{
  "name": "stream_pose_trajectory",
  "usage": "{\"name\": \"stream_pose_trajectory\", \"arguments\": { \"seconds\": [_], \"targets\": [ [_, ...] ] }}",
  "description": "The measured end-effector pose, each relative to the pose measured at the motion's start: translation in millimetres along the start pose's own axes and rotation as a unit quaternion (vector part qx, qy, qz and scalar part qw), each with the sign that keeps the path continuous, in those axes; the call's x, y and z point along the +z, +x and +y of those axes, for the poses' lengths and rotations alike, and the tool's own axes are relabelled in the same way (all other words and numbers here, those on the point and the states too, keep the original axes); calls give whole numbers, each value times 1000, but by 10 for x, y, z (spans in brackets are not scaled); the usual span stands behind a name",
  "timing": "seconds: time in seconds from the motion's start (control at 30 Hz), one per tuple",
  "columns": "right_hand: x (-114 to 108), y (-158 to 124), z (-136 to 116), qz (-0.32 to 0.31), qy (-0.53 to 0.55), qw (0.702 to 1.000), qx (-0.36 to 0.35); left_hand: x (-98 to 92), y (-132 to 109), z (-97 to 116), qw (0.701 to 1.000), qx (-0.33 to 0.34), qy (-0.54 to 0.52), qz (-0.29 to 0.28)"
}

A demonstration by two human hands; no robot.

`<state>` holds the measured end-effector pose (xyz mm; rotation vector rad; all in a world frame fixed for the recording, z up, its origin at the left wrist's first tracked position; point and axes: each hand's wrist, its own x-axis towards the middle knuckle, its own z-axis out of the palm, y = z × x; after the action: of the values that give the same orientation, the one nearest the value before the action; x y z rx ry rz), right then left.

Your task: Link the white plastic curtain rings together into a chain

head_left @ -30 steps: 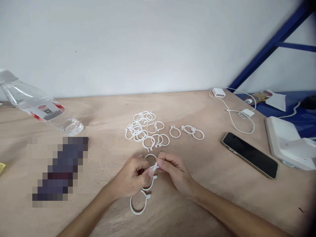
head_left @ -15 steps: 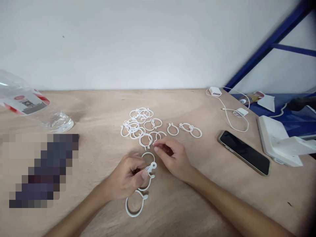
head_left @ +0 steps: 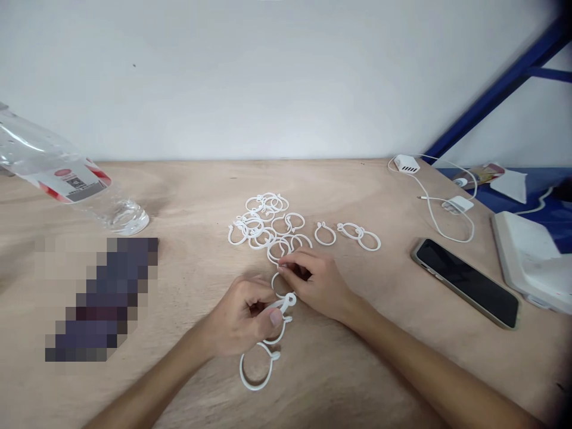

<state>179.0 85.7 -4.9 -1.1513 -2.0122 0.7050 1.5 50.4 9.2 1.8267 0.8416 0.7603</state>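
Observation:
My left hand is closed, thumb against fingers, on a white plastic curtain ring whose small eyelet sticks out past the thumb. Just right of it, my right hand pinches with thumb and forefinger at the top of a thin white ring arc; the rest of that arc is partly hidden by the fingers. Under and below my left hand lie two more rings, the nearest ring in full view. A loose pile of curtain rings spreads beyond both hands.
One single ring and a pair of rings lie right of the pile. A phone, a white stand and a charger with cable are further right. A clear bottle and a pixelated patch are at left.
The view has turned slightly left, so everything sits further right in the picture. My right fingertips have come back from the pile to the ring arc by my left hand.

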Motion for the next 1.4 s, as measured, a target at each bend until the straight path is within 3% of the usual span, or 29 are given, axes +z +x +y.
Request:
{"name": "stream_pose_trajectory", "arguments": {
  "seconds": [0.17, 0.27, 0.43, 0.63, 0.73, 0.8, 0.87, 0.93, 1.13, 1.4],
  "targets": [
    [-24, -23, -27, 41, 56, 998, 5, -14, -20, -1, 997, -42, -58, 14],
    [-47, -27, -33, 69, 99, 992, 43, -21, -25, 10, 997, -44, -57, 23],
    [-66, -25, -2, 87, 174, 974, 111, -16, -12, 74, 998, -21, 29, 58],
    [-104, 13, -22, 98, 217, 958, 158, 16, -33, 81, 994, 24, 102, 30],
    [-133, 48, -36, 110, 253, 942, 190, 31, -32, 29, 986, 23, 114, 116],
    [-139, 68, -30, 109, 292, 927, 209, 41, -20, -8, 970, -11, 125, 207],
    [-132, 79, -16, 97, 332, 911, 225, 51, -2, -36, 955, -49, 145, 255],
    [-119, 82, -8, 84, 350, 904, 228, 59, 17, -51, 952, -64, 166, 251],
    [-97, 73, -53, 60, 298, 931, 202, 53, 50, -58, 957, -77, 150, 236],
    [-43, 23, -37, 14, 280, 945, 169, 21, 44, -34, 967, -72, 114, 216]
  ]
}}
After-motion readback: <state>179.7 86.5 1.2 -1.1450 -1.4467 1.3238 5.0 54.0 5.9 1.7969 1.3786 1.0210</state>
